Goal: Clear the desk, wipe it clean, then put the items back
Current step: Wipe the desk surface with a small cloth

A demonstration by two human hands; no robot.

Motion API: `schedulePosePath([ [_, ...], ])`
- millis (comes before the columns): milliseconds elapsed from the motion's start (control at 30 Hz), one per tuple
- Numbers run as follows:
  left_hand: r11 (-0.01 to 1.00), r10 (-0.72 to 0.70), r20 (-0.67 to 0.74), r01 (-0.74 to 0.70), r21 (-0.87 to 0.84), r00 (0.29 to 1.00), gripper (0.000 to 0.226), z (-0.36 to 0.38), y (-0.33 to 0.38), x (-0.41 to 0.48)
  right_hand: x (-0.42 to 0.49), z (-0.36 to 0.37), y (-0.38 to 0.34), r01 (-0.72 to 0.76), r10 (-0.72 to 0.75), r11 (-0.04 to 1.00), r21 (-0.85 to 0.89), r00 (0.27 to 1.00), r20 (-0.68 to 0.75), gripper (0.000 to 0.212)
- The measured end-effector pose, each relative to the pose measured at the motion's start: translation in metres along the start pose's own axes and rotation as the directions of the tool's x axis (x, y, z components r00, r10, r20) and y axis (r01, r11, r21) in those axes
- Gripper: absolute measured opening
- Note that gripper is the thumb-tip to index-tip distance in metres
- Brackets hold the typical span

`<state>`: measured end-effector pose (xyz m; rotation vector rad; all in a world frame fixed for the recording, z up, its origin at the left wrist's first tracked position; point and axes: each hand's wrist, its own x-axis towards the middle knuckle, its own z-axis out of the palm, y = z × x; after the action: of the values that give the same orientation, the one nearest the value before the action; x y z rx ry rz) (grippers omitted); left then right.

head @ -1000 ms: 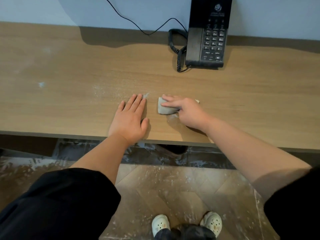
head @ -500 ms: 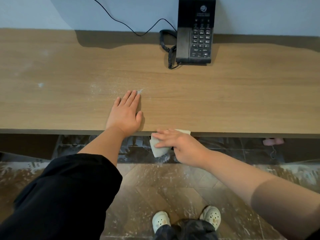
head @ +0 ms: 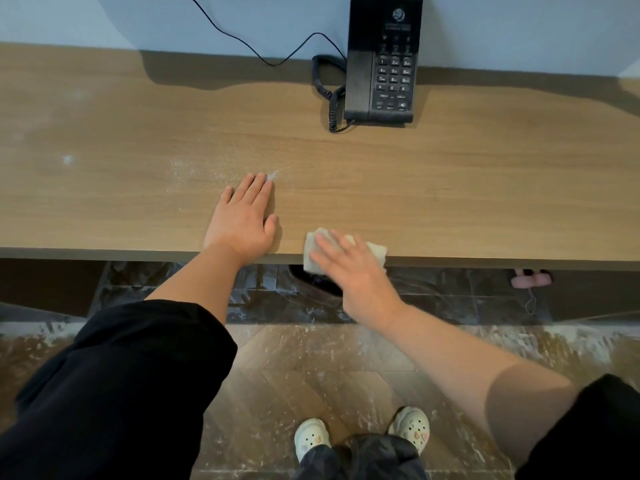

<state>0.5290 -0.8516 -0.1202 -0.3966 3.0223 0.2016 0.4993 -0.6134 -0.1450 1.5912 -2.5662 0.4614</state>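
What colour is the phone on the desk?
The phone is black, seen best in the head view.

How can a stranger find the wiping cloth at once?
Start at the wooden desk. At its front edge, under the flat right hand, lies a pale folded cloth. The left hand beside it rests on bare wood; the black telephone stands by the wall.

The right hand [head: 351,271] hides the middle of the pale folded cloth [head: 378,253]. The black corded telephone [head: 381,81] is cut off at the top.
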Motion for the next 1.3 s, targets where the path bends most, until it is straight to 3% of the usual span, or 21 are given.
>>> schedulePosePath([
  [100,1.000,-0.001,0.004,0.001,0.008,1.000,0.062,-0.001,0.001,0.000,-0.019,0.003,-0.012,0.320,-0.312,0.946,-0.058,0.943,0.118,0.065],
  [167,1.000,-0.002,0.001,0.002,0.007,1.000,0.062,-0.001,0.001,0.000,-0.017,-0.002,-0.008,0.382,-0.379,0.923,-0.043,0.923,0.063,0.053],
  [267,1.000,-0.003,-0.002,0.003,0.005,1.000,0.062,0.000,0.000,0.000,0.000,-0.012,0.014,0.104,-0.104,0.995,-0.013,0.977,-0.184,0.058],
  [333,1.000,-0.001,0.000,0.001,0.008,1.000,0.063,0.000,-0.001,0.000,0.007,-0.014,0.026,-0.168,0.166,0.986,0.014,0.955,-0.245,0.067],
  [367,1.000,0.000,-0.001,0.000,0.006,1.000,0.062,0.000,-0.001,0.000,0.007,-0.010,0.025,-0.239,0.236,0.971,0.014,0.943,-0.236,0.069],
  [433,1.000,0.001,-0.007,-0.001,0.008,1.000,0.062,0.001,0.000,0.000,0.000,0.001,0.013,-0.206,0.203,0.979,0.007,0.962,-0.185,0.064],
  [533,1.000,-0.003,-0.004,0.003,0.003,1.000,0.062,0.000,0.000,0.000,-0.006,-0.002,-0.005,-0.020,0.030,0.992,0.126,0.996,-0.078,0.059],
  [600,1.000,0.001,-0.003,-0.001,0.006,1.000,0.063,0.001,0.000,0.000,0.006,-0.023,-0.004,-0.114,0.146,0.949,0.295,0.985,-0.089,0.055],
  [667,1.000,0.001,0.003,-0.001,0.014,1.000,0.063,0.001,0.000,0.000,0.027,-0.044,0.010,-0.387,0.487,0.788,0.479,0.868,-0.101,0.054],
  [733,1.000,-0.001,0.001,0.001,0.018,1.000,0.063,0.001,-0.001,0.000,0.050,-0.059,0.040,-0.619,0.773,0.513,0.595,0.635,-0.005,0.061],
  [767,1.000,0.001,0.001,-0.001,0.014,1.000,0.063,0.002,0.000,0.000,0.060,-0.063,0.054,-0.716,0.843,0.423,0.555,0.536,0.049,0.066],
  [800,1.000,0.002,-0.001,-0.002,0.012,1.000,0.063,0.002,-0.001,0.000,0.065,-0.062,0.063,-0.797,0.872,0.400,0.452,0.483,0.082,0.068],
  [867,1.000,0.005,-0.001,-0.005,0.015,1.000,0.063,0.002,-0.001,0.000,0.068,-0.048,0.057,-0.846,0.850,0.507,0.166,0.523,0.066,0.072],
  [933,1.000,0.004,0.000,-0.004,0.017,1.000,0.063,0.002,-0.002,0.000,0.066,-0.032,0.030,-0.753,0.752,0.656,0.049,0.658,0.032,0.077],
  [1033,1.000,0.006,-0.002,-0.006,0.004,1.000,0.063,0.002,-0.002,0.001,0.063,-0.021,-0.014,-0.512,0.508,0.836,0.198,0.858,0.072,0.077],
  [1100,1.000,0.006,-0.003,-0.006,-0.002,1.000,0.063,0.003,-0.002,0.001,0.055,-0.021,-0.029,-0.406,0.375,0.852,0.331,0.914,0.154,0.073],
  [1167,1.000,0.007,-0.004,-0.007,0.000,1.000,0.063,0.003,-0.002,0.001,0.045,-0.031,-0.032,-0.456,0.442,0.691,0.560,0.880,0.171,0.067],
  [1233,1.000,0.008,0.003,-0.008,0.006,1.000,0.063,0.002,-0.003,0.001,0.043,-0.046,-0.014,-0.537,0.629,0.503,0.677,0.765,0.139,0.061],
  [1300,1.000,0.010,0.007,-0.010,0.001,1.000,0.063,0.002,-0.002,0.001,0.043,-0.056,0.023,-0.691,0.771,0.503,0.519,0.630,0.090,0.060],
])
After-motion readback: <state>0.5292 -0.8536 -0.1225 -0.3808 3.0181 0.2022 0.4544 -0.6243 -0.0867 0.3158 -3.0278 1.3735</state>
